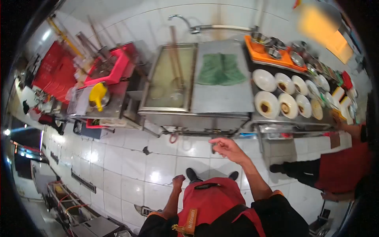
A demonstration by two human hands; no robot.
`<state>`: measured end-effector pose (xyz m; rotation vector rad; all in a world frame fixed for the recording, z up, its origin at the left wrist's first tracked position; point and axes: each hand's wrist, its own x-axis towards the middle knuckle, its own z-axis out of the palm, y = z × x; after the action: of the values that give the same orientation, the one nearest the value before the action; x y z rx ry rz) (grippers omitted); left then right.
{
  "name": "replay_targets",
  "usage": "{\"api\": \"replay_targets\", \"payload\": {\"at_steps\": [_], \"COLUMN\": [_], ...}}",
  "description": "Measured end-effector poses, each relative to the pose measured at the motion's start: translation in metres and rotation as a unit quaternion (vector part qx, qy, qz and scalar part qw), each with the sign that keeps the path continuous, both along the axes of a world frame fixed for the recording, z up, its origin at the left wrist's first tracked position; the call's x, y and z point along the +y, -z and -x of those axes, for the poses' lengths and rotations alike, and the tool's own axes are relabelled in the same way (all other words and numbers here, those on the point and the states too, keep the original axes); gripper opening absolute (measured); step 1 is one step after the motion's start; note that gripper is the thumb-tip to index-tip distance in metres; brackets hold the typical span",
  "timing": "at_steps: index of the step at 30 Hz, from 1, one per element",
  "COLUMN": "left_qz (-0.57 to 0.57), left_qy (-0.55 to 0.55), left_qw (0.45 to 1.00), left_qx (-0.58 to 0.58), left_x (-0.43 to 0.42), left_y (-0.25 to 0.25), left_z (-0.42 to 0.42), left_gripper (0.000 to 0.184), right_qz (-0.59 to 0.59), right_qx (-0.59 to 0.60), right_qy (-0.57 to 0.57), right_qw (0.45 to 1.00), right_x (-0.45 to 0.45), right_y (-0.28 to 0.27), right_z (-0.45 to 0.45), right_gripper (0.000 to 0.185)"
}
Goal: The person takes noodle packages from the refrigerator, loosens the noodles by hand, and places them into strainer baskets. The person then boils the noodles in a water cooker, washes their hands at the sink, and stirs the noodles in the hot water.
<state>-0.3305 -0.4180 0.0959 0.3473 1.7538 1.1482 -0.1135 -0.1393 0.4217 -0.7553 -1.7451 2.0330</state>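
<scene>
My right hand (228,151) is raised in front of my apron, over the floor before the steel sink table. Its index finger stretches out to the left, and the other fingers are loosely bent, with nothing seen in them. My left hand (178,181) hangs lower, near my left shoe, with its fingers curled in and no object showing. Nearest ahead of both hands is the steel sink (145,96), holding cloudy water and a long-handled tool (176,59). A green cloth (222,70) lies spread on the grey board (223,98) beside it.
White bowls (266,104) with dark sauce stand on the right counter, below an orange tray (258,57) of metal containers. A co-worker in a red apron (343,168) stands at right. A yellow jug (97,96) and pink crate (126,65) are at left. Another person is at far left.
</scene>
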Motion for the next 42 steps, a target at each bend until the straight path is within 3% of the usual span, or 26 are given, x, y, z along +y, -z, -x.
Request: {"api": "replay_targets", "payload": {"at_steps": [1, 2, 3, 6, 10, 13, 16, 18, 19, 20, 21, 22, 23, 24, 25, 26, 27, 29, 33, 35, 36, 40, 42], "left_qz": [-0.031, -0.063, -0.026, -0.095, -0.183, -0.228, -0.265, -0.388, -0.354, -0.420, -0.390, -0.265, -0.336, -0.054, 0.003, -0.124, -0.113, -0.180, -0.234, -0.228, -0.223, -0.287, -0.222], "left_qy": [-0.042, -0.085, -0.074, -0.098, -0.089, -0.163, -0.169, -0.184, -0.160, -0.182, -0.155, -0.144, -0.184, -0.060, -0.051, -0.061, -0.053, -0.033, 0.000, 0.076, 0.127, 0.113, 0.150], "left_qw": [0.998, 0.993, 0.997, 0.989, 0.926, 0.888, 0.872, 0.730, 0.785, 0.758, 0.692, 0.678, 0.707, 0.531, 0.694, 0.725, 0.684, 0.740, 0.682, 0.685, 0.686, 0.652, 0.676], "left_qx": [-0.028, -0.057, 0.005, 0.063, 0.319, 0.365, 0.374, 0.532, 0.482, 0.464, 0.588, 0.671, 0.594, 0.844, 0.718, 0.675, 0.719, 0.647, 0.693, 0.688, 0.680, 0.693, 0.687], "left_x": [0.006, 0.014, 0.032, 0.073, 0.150, 0.211, 0.263, 0.297, 0.304, 0.323, 0.335, 0.336, 0.354, 0.347, 0.344, 0.352, 0.358, 0.370, 0.379, 0.385, 0.388, 0.418, 0.426], "left_y": [-0.012, -0.029, -0.067, -0.120, -0.183, -0.245, -0.268, -0.279, -0.286, -0.273, -0.264, -0.239, -0.177, -0.225, -0.297, -0.298, -0.297, -0.296, -0.354, -0.370, -0.371, -0.356, -0.353], "left_z": [0.016, 0.032, 0.048, 0.111, 0.208, 0.273, 0.346, 0.383, 0.411, 0.445, 0.487, 0.527, 0.586, 0.560, 0.505, 0.516, 0.521, 0.538, 0.509, 0.513, 0.517, 0.542, 0.554], "left_gripper": [0.021, 0.021, 0.026, 0.026, 0.027, 0.027, 0.022, 0.028, 0.038, 0.040, 0.040, 0.038, 0.039, 0.044, 0.044, 0.044, 0.045, 0.045, 0.038, 0.037, 0.036, 0.032, 0.035], "right_qz": [0.071, 0.067, 0.068, 0.013, 0.079, 0.101, 0.074, 0.102, 0.065, 0.031, 0.031, 0.035, 0.005, -0.030, -0.056, -0.012, 0.020, 0.063, 0.073, 0.089, 0.105, 0.097, 0.136], "right_qx": [-0.004, -0.001, -0.032, -0.068, -0.121, -0.113, -0.067, -0.040, -0.033, -0.030, -0.026, -0.022, -0.006, 0.007, -0.013, 0.004, -0.004, -0.003, 0.021, 0.010, 0.008, 0.014, 0.020], "right_qy": [-0.012, -0.028, -0.042, -0.024, -0.023, -0.014, -0.037, -0.010, -0.004, 0.003, 0.003, 0.000, 0.017, 0.029, 0.057, 0.048, 0.060, 0.094, 0.165, 0.213, 0.237, 0.273, 0.272], "right_qw": [0.997, 0.997, 0.996, 0.997, 0.989, 0.988, 0.994, 0.994, 0.997, 0.999, 0.999, 0.999, 1.000, 0.999, 0.997, 0.999, 0.998, 0.994, 0.983, 0.973, 0.966, 0.957, 0.952], "right_x": [-0.002, -0.004, -0.008, -0.034, -0.049, -0.046, -0.022, -0.006, 0.005, 0.012, 0.024, 0.031, 0.034, 0.042, 0.043, 0.047, 0.050, 0.047, 0.020, -0.001, -0.008, -0.034, -0.046], "right_y": [-0.008, -0.005, -0.003, 0.016, 0.052, 0.065, 0.069, 0.087, 0.075, 0.064, 0.069, 0.075, 0.074, 0.071, 0.058, 0.055, 0.060, 0.054, 0.057, 0.057, 0.045, 0.060, 0.064], "right_z": [0.021, 0.043, 0.059, 0.100, 0.117, 0.133, 0.154, 0.170, 0.182, 0.193, 0.203, 0.213, 0.223, 0.231, 0.238, 0.243, 0.247, 0.251, 0.264, 0.278, 0.284, 0.308, 0.315], "right_gripper": [0.026, 0.026, 0.025, 0.020, 0.021, 0.022, 0.022, 0.022, 0.023, 0.024, 0.024, 0.024, 0.025, 0.026, 0.028, 0.029, 0.030, 0.030, 0.031, 0.032, 0.032, 0.033, 0.033]}}
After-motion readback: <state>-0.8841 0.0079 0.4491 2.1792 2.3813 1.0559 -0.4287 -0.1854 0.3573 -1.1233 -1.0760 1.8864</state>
